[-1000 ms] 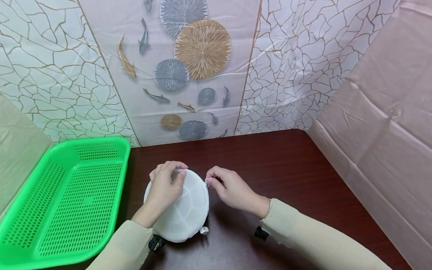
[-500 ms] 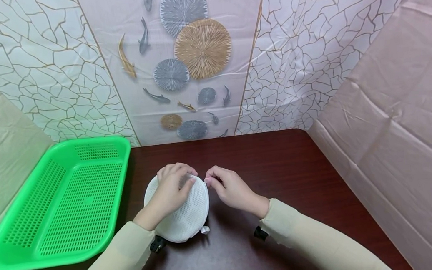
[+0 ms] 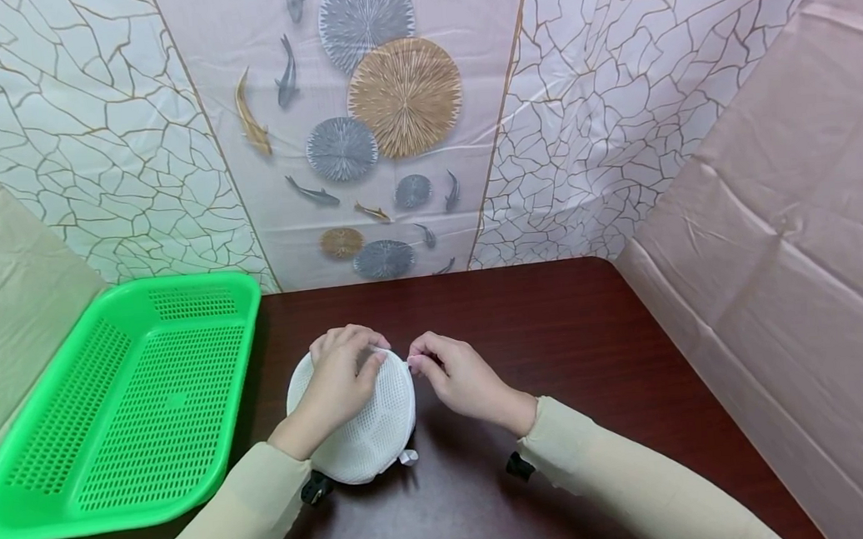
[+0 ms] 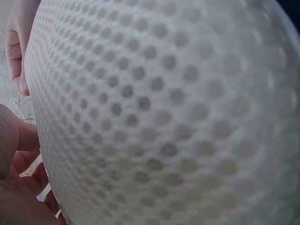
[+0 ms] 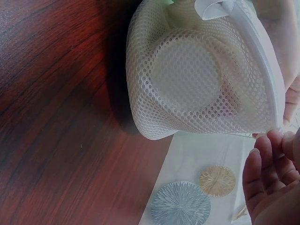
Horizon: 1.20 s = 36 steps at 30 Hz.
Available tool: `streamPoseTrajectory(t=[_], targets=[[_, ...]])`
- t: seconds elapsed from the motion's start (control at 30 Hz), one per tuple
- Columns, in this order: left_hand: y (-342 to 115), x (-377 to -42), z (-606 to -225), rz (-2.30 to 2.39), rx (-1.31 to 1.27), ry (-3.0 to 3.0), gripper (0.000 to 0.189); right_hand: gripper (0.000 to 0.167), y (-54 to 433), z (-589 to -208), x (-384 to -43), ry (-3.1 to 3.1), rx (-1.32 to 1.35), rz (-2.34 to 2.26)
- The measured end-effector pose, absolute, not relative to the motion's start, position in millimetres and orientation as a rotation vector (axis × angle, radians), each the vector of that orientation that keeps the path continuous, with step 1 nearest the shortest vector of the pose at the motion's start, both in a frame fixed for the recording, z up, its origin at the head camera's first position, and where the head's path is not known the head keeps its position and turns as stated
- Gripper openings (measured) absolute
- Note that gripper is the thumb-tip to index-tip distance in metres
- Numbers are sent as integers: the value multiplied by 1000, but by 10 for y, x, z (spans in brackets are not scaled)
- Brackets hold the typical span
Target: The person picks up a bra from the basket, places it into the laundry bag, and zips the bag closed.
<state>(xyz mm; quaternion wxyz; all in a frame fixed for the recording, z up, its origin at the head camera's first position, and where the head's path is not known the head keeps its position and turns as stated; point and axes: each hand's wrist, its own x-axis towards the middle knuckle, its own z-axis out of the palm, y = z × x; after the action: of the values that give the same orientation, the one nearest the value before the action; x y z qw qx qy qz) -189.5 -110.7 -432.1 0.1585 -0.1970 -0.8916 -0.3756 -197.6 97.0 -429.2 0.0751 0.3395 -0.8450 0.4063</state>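
A round white mesh laundry bag (image 3: 382, 419) stands on the dark red table, its flat top facing up. Along its rim runs a zipper (image 5: 265, 61), visible in the right wrist view, with a white fabric tab (image 5: 214, 8) at one end. My left hand (image 3: 339, 374) lies over the top and grips the far rim between thumb and fingers. At the rim's right side, my right hand (image 3: 463, 373) pinches a small piece, likely the zipper pull, mostly covered by the fingertips. Through the mesh in the right wrist view shows a pale round shape.
A green plastic basket (image 3: 241, 400) with slotted sides stands at the left of the table (image 3: 525, 321). Behind the table hangs a patterned cloth (image 3: 412, 208), and a plain pinkish cloth (image 3: 774, 220) closes off the right side.
My left hand has slid rightward along the bag's far rim, closer to the right hand. The right hand stays almost still, pinching at the rim.
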Motion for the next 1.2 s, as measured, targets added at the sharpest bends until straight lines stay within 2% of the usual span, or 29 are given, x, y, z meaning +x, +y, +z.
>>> streamPoseTrajectory(t=[1.2], targets=[[-1255, -1953, -4354, -1159, -336, -2543, 7, 9, 992, -4317, -1938, -2553, 1018, 1209]])
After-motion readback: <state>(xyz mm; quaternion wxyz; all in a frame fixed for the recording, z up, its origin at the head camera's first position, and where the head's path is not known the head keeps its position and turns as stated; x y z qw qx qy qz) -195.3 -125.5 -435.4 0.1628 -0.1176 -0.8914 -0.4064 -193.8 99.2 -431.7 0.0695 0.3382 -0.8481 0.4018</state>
